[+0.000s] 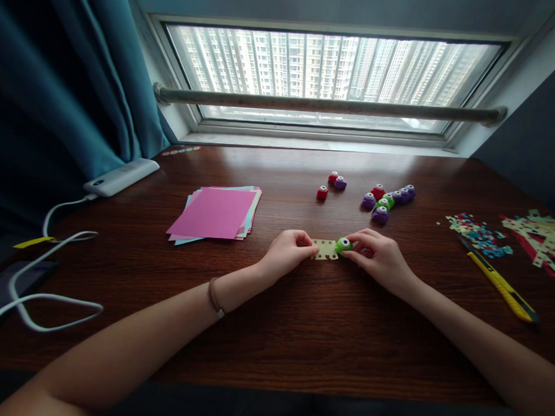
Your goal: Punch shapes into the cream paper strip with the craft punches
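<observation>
Green punch (pixel 344 245) at R end of pale-yellow strip (pixel 324 250), centre of counter (pixel 252 337).
Counter's dark brown (wood grain showing); pink-topped paper stack (pixel 214 212) off to the L; R hand (pixel 377 262) grips the punch, L hand (pixel 289 253) pinches strip's L end; yellow cutter (pixel 501 283) lies far R; red/purple/green punches (pixel 384 202) sit beyond.
</observation>
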`<state>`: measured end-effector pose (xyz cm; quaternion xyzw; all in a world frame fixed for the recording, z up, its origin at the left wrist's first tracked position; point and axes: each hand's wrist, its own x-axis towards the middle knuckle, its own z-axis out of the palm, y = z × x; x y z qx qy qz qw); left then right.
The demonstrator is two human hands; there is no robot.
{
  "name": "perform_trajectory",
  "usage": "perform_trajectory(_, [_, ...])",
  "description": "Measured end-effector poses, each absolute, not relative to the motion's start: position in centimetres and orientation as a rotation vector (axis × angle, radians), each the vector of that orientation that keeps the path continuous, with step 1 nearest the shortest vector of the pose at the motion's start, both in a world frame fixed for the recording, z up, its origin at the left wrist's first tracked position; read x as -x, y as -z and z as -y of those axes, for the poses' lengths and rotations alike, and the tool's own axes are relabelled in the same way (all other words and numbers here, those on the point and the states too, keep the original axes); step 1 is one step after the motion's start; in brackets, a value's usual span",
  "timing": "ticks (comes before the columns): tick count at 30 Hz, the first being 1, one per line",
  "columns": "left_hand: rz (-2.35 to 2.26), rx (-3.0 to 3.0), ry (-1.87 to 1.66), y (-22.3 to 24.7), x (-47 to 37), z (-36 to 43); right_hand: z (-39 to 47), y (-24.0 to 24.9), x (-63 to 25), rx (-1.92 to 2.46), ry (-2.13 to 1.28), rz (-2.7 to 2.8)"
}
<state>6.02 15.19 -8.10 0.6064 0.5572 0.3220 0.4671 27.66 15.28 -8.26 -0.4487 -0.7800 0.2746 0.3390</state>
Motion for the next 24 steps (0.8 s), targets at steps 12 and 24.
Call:
perform_trajectory(12, [-1.443, -1.901, -0.740, 8.5, -6.0, -14.7, -15.1, 8.1, -27.6, 1.125, -0.765, 2.103])
perform_trajectory(24, [-1.542, -1.940, -0.715, 7.8, -6.5, -14.2, -15.1, 7.5, -27.7, 1.132, -0.818, 2.155])
